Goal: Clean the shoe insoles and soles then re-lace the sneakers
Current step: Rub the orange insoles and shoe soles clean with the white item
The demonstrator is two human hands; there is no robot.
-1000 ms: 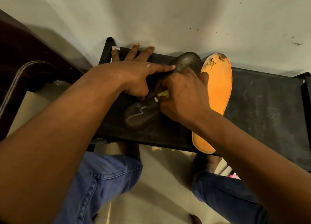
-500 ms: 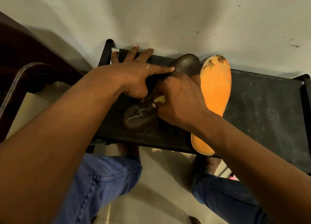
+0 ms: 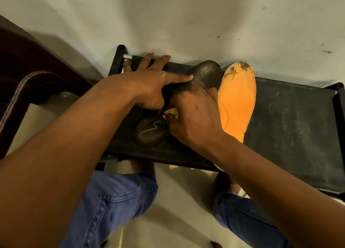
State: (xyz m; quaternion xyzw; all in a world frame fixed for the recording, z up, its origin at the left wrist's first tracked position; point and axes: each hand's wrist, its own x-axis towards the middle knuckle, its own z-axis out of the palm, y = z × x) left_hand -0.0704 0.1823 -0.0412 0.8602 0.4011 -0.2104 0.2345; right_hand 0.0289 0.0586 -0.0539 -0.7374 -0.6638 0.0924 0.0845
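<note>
Diagonally laid dark insole [image 3: 153, 131], pinned by spread left hand [image 3: 149, 87]; right hand [image 3: 194, 117] pinching yellow cloth [image 3: 172, 111] mid-length, orange insole [image 3: 237, 102] alongside.

Dim warm light, wide-angle edge distortion

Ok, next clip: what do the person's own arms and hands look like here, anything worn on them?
Both forearms are bare right up to the frame edge: no sleeves, gloves, watch or rings visible. The left hand has a small pale smear on the index knuckle. The right hand shows no markings. Below, blue denim jeans cover both legs.
</note>
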